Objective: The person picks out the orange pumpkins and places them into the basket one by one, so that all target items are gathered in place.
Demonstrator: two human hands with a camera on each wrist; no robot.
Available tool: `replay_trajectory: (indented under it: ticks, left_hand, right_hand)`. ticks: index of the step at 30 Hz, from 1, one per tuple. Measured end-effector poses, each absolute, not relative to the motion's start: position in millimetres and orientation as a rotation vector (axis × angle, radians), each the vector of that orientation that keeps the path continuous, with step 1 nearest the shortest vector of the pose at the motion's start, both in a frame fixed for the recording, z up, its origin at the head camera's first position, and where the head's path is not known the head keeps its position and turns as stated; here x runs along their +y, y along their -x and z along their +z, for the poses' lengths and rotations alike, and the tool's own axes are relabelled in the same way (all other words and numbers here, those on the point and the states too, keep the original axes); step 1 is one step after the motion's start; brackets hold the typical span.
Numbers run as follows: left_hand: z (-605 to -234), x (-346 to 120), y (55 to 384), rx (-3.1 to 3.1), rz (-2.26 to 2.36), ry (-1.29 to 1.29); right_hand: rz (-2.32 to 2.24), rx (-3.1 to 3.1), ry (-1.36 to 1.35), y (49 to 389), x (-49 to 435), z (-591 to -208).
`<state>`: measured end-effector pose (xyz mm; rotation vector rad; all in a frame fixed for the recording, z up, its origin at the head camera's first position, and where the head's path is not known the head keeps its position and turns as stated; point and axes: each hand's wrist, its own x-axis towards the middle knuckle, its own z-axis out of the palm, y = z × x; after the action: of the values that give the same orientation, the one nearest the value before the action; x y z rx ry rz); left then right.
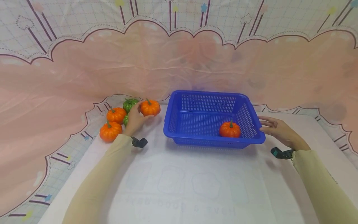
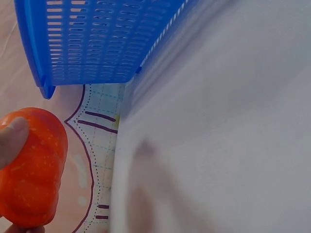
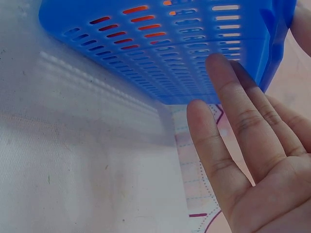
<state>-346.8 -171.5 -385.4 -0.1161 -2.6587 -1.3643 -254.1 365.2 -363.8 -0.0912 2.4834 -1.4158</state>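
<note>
My left hand (image 1: 136, 120) holds a small orange pumpkin (image 1: 150, 108) with a green stem, left of the blue basket. The left wrist view shows the thumb on one side of that pumpkin (image 2: 35, 167) and fingertips at its other end. At the right wall of the blue plastic basket (image 1: 213, 140) is my right hand (image 1: 279, 132). Its fingers are fairly straight and lie along the wall's outer side; in the right wrist view a fingertip (image 3: 218, 63) appears to touch the slotted wall. One orange pumpkin (image 1: 230, 129) sits inside the basket, near its front right corner.
Left of my left hand lie two more orange pumpkins (image 1: 116, 115) and two green ones (image 1: 130, 105), one partly hidden behind the hand. A white cloth covers the table (image 1: 195, 177). Behind it hangs a pink patterned curtain (image 1: 173, 68).
</note>
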Motion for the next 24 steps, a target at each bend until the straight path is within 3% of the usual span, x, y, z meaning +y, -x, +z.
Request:
replay_trajectory:
  ticks: [24]
  left_hand:
    - [-357.7,-191.0,352.6,-2.656,-1.418,0.293]
  right_hand:
    - [-1.419,2.476,0.117,255.2,367.4,-364.5]
